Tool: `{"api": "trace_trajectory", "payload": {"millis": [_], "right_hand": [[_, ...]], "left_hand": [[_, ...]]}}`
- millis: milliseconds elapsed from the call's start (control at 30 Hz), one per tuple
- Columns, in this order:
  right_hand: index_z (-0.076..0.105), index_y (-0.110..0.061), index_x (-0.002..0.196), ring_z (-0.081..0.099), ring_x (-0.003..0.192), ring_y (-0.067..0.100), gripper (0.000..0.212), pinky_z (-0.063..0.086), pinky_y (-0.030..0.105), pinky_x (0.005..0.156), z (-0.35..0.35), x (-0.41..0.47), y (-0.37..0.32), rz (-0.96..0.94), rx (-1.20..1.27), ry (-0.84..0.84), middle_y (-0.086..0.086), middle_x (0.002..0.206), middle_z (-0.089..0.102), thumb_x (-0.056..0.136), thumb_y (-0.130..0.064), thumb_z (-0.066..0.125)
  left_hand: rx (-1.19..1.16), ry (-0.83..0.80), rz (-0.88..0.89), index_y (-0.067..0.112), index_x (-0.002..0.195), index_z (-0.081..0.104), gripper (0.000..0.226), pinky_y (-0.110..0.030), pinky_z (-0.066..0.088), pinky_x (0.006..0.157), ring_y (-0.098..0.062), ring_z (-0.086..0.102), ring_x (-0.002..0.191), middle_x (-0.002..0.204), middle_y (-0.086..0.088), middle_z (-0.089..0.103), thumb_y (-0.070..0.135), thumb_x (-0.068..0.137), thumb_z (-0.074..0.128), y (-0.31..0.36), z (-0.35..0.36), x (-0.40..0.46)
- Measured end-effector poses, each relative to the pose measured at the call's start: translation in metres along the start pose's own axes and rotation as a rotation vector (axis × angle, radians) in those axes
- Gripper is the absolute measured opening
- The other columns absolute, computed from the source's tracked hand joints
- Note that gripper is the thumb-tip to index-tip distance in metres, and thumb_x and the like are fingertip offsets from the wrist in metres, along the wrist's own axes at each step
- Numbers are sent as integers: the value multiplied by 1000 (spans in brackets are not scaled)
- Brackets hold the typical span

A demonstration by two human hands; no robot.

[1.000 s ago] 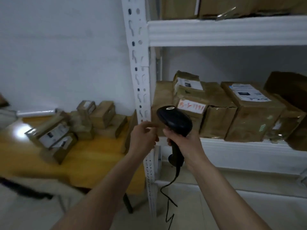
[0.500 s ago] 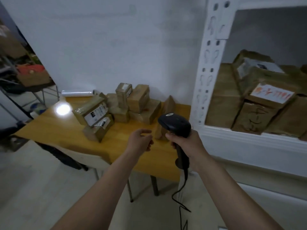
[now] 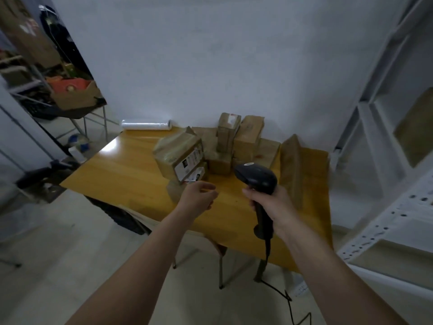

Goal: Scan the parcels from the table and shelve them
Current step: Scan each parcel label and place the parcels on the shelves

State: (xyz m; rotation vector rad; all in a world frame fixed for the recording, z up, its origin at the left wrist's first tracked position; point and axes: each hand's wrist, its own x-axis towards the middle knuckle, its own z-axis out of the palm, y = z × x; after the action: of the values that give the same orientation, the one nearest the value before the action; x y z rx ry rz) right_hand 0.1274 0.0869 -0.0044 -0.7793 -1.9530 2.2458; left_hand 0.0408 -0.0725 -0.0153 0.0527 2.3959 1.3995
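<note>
Right hand (image 3: pixel 269 202) clamped on barcode scanner (image 3: pixel 256 178) — left hand (image 3: pixel 199 199) loosely apart, empty, just before labelled parcel (image 3: pixel 180 158), wooden surface (image 3: pixel 121 170).

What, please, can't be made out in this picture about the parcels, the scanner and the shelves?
Head view only:
- Labels on the front parcels: print too small and blurred to read.
- Lowest front parcel: partly hidden by the left hand.
- Scanner trigger: covered by the right hand fingers.
- Scanner cable: cut off by the bottom edge.
- Shelving unit: cut off at the right edge, blurred.
</note>
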Motion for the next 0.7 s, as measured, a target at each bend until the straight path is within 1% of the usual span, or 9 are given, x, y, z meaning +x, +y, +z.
{"api": "trace_trajectory", "payload": {"millis": [100, 167, 267, 333, 433, 533, 600, 667, 700], "right_hand": [[68, -3, 93, 59, 67, 21, 14, 52, 34, 70, 27, 10, 11, 44, -38, -16, 9, 72, 59, 83, -10, 74], [69, -1, 92, 58, 68, 22, 13, 52, 35, 71, 39, 18, 15, 54, -67, -31, 10, 71, 58, 83, -9, 74], [68, -3, 90, 58, 68, 22, 9, 53, 38, 75, 55, 35, 17, 73, -91, -61, 9, 70, 57, 85, -9, 72], [68, -5, 88, 58, 66, 20, 8, 51, 35, 71, 66, 50, 17, 99, -82, -74, 8, 69, 59, 84, -9, 72], [68, -6, 86, 59, 64, 19, 7, 50, 31, 64, 79, 74, 15, 138, -57, -109, 8, 73, 63, 83, -10, 73], [67, -4, 87, 60, 62, 19, 10, 51, 31, 61, 86, 101, 9, 171, -20, -146, 7, 71, 64, 83, -10, 73], [67, -3, 91, 61, 62, 19, 12, 51, 31, 62, 86, 117, 4, 192, 5, -160, 6, 70, 65, 83, -10, 74], [67, -3, 94, 62, 62, 19, 15, 52, 33, 63, 86, 133, 0, 203, 31, -176, 7, 71, 65, 82, -10, 73], [67, -3, 96, 62, 62, 19, 16, 52, 33, 64, 85, 139, -2, 208, 36, -182, 8, 72, 65, 83, -9, 73]], "left_hand": [[65, -11, -26, 9, 121, 63, 30, -41, 54, 92, -23, 63, 98, 108, -9, 64, 18, 92, 64, -19, -27, 21], [88, -10, -41, 12, 122, 62, 32, -42, 52, 95, -24, 61, 105, 117, -9, 64, 20, 91, 64, -29, -39, 33], [119, -13, -55, 13, 125, 60, 35, -33, 50, 88, -20, 59, 106, 119, -5, 63, 23, 91, 65, -41, -50, 52], [125, -16, -70, 14, 125, 59, 36, -29, 45, 81, -17, 58, 105, 119, -4, 63, 23, 91, 65, -46, -56, 65], [163, 12, -90, 14, 127, 55, 40, -27, 45, 79, -16, 57, 101, 121, -5, 60, 21, 90, 67, -48, -63, 87], [270, 65, -102, 12, 133, 50, 53, -27, 48, 78, -16, 55, 99, 126, -6, 56, 23, 86, 71, -39, -69, 115], [419, 112, -89, 14, 135, 48, 62, -33, 53, 87, -20, 54, 110, 131, -7, 52, 27, 81, 77, -31, -73, 138], [547, 160, -79, 15, 138, 45, 70, -41, 50, 98, -25, 48, 121, 135, -9, 47, 28, 78, 79, -23, -76, 160], [565, 170, -84, 15, 140, 42, 74, -42, 47, 103, -26, 44, 126, 139, -9, 42, 27, 78, 79, -20, -76, 169]]}}
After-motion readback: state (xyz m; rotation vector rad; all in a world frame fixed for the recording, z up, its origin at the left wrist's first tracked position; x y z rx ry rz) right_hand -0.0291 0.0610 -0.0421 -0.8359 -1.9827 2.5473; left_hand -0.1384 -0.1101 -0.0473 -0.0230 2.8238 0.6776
